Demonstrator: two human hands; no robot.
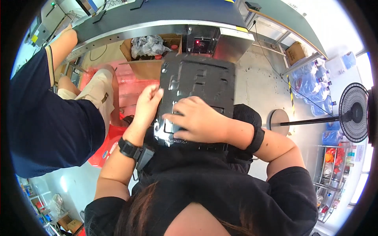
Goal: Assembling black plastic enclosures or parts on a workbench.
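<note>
A black moulded plastic panel (197, 80) with raised ribs and recesses lies across my lap, its surface shiny along the left side. My left hand (147, 103) is at the panel's left edge, fingers bent and closed against it. Over the lower middle of the panel is my right hand (197, 120), its fingers apart and pointing left, touching the surface. Nothing shows in the right hand's fingers. Black bands circle both of my forearms, and a small grey box is attached by the left one.
Ahead runs a dark conveyor table (165, 15) with a metal edge. Below it stands a cardboard box (151, 70) with grey plastic wrapping. A person in dark clothing (59, 118) is close on my left, near a red stool (106, 151). A standing fan (354, 112) is on the right.
</note>
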